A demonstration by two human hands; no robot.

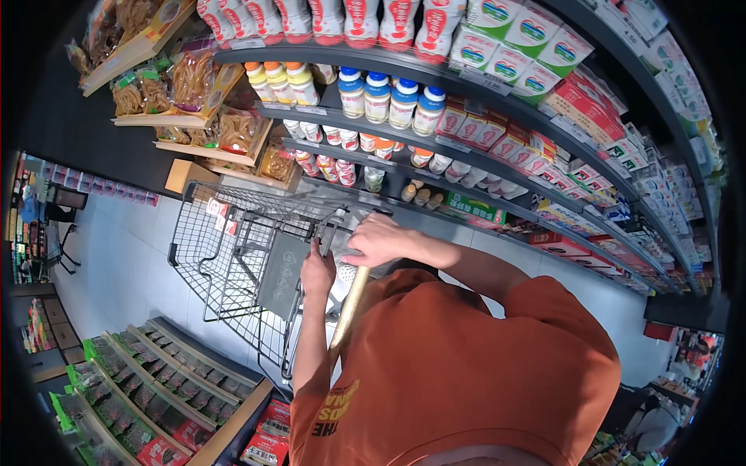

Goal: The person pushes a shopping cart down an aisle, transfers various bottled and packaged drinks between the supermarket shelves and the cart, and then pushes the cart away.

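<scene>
A black wire shopping cart [225, 256] stands in front of me, with a dark grey flap [281, 270] near its rear. My right hand [377, 239] is closed over the cart's pale gold handle bar [351, 309], fingers curled toward the left hand. Close beside it, my left hand [316, 273] is raised between the flap and the bar. Its fingers are bent together at the cart's metal frame; what they hold is hidden. A white dotted item [346, 272] shows between the two hands, only in part.
Curved shelves of bottled and boxed drinks [377, 101] run along the far side and right. Bagged snacks [194, 74] sit on tiers at upper left. At lower left, a slanted rack [155, 388] holds green packets. Pale tiled floor [116, 248] lies left of the cart.
</scene>
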